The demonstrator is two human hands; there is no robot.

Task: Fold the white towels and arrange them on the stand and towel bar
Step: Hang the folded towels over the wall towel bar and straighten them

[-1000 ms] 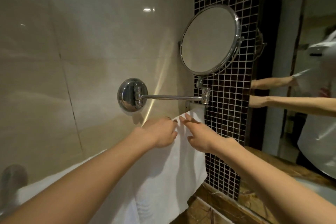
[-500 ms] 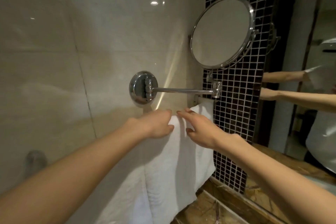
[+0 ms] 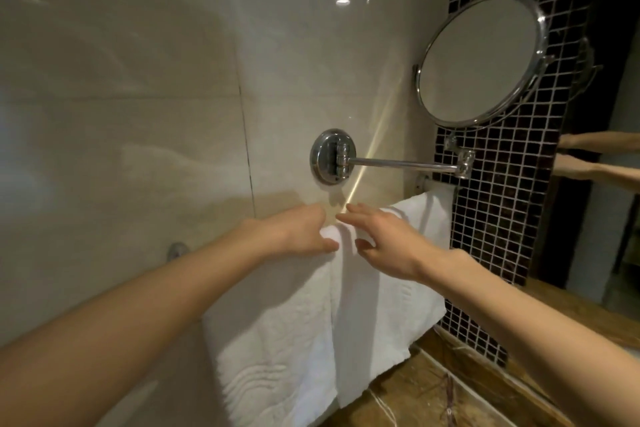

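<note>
Two white towels hang side by side over a towel bar low on the beige tiled wall. The left towel (image 3: 277, 340) has a raised wave pattern; the right towel (image 3: 381, 315) overlaps its edge. The bar is hidden under the cloth except its right end mount (image 3: 424, 181) and left mount (image 3: 177, 251). My left hand (image 3: 294, 232) rests on the top fold of the left towel, thumb pressing the cloth. My right hand (image 3: 384, 239) lies on the top of the right towel with fingers spread. The two hands almost touch at the seam between the towels.
A round chrome mirror (image 3: 479, 59) on a swing arm (image 3: 401, 163) juts from a wall mount (image 3: 332, 156) just above my hands. A dark mosaic tile strip (image 3: 502, 218) and a wall mirror lie to the right. A brown marble counter (image 3: 433, 392) sits below the towels.
The view has shifted left and closer to the wall. Both hands have slid left along the top of the towels, staying close together at the seam.
</note>
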